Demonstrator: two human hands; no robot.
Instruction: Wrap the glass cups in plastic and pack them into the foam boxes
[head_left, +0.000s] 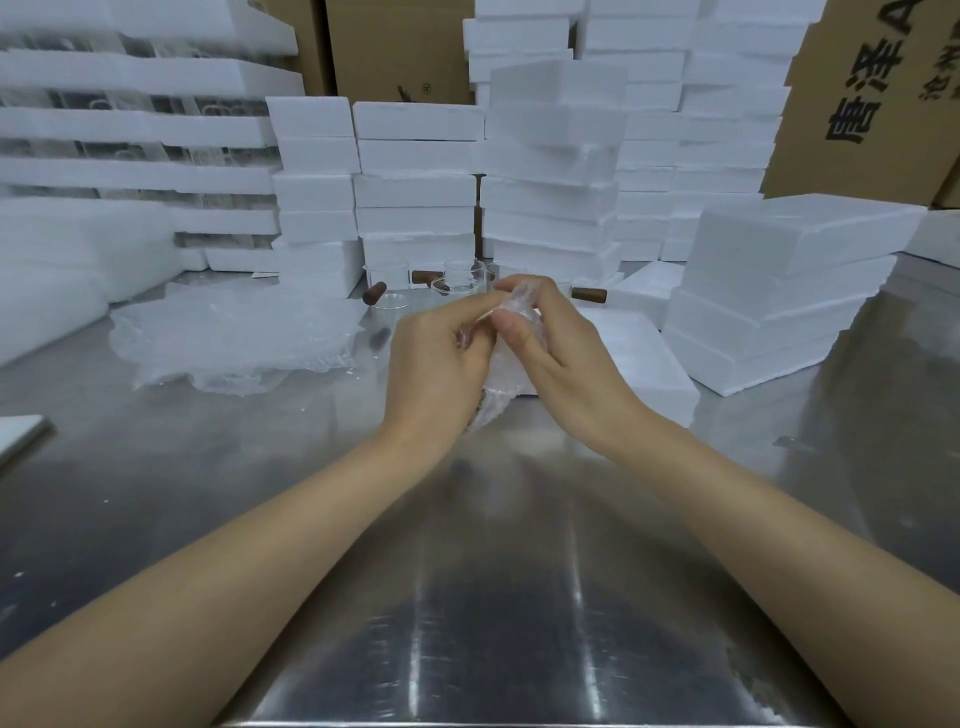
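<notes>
Left hand (436, 364), just right of the loose pile of plastic sheets (228, 338) on the steel table (493, 597), has its fingers curled around a bundle (501, 387) of bubbled plastic and grips its left side. The bundle is held above the table between both hands. By the task it should contain a glass cup, but the cup cannot be seen through the wrap and the fingers. Right hand (566, 358) pinches the upper edge of the plastic between thumb and fingertips, close against the left hand. The step in hand appears to be closing the wrap over the top of the cup. To do it well, hold the body of the bundle firmly with the left hand so that the glass cannot turn inside the plastic. Draw the free edge tight with the right hand, fold it down flat and tuck it in, leaving no loose flap. Cover any projecting handle fully. Do not squeeze hard, as the wall is probably thin. Unwrapped glass cups (460, 283) with brown handles stand just behind the hands. A low foam box (644, 364) lies near the right hand, and it is the likely place for the finished bundle. Further right stands a stack of foam boxes (779, 291).
</notes>
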